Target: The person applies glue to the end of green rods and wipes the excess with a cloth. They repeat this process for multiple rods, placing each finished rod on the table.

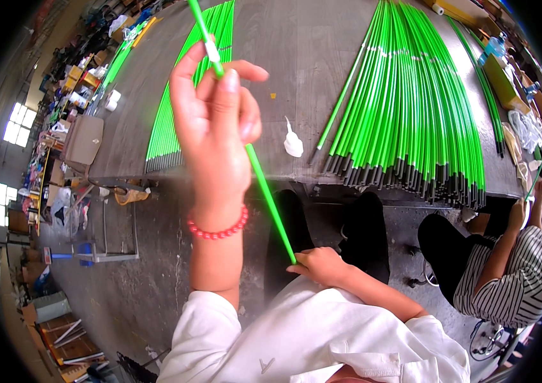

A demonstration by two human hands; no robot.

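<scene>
A slim green rod (pixel 264 185) slants across the front of me, running from the top edge down to my lap. My raised left hand (pixel 216 108), with a red bead bracelet at the wrist, pinches it between thumb and fingers, just below a white band on the rod. Down by my lap, my right hand (pixel 319 265) is closed around the rod's lower end and hides its tip. A wide fan of green rods with dark ends (pixel 411 108) lies on the table's right part. Behind my left hand lies a smaller row of green rods (pixel 165 127).
On the grey table (pixel 303 51) sit a small white lump with a pointed tip (pixel 293 143) and a yellow scrap (pixel 273 96). A co-worker in a striped shirt (pixel 507 274) sits at right, handling a green rod. Cluttered shelves (pixel 60 134) line the left.
</scene>
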